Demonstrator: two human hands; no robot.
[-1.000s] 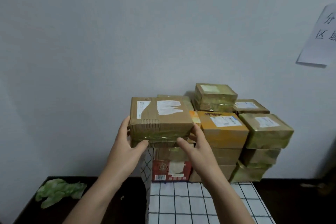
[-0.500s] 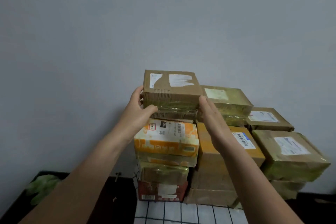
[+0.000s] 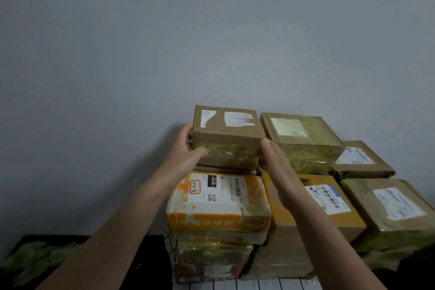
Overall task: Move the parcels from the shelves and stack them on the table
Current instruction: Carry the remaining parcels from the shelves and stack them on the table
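A brown cardboard parcel [image 3: 229, 132] with torn white labels sits at the top of the left stack, level with a tape-wrapped parcel [image 3: 303, 139] to its right. My left hand [image 3: 186, 158] grips its left end, thumb across the front face. My right hand [image 3: 280, 167] presses flat against its right end with straight fingers. Below it lies an orange-and-white parcel [image 3: 219, 198] on further taped parcels. I cannot tell whether the brown parcel rests fully on the stack.
More parcels are piled to the right: an orange-brown one [image 3: 329, 207] and taped ones [image 3: 388, 207], all against the grey wall. The stack stands on a white checked table [image 3: 247, 285]. A green crumpled thing [image 3: 30, 261] lies on a dark surface at lower left.
Both hands have lifted the brown parcel up and set it onto the top of the left stack, beside the taped parcel. The view has moved closer and tilted up.
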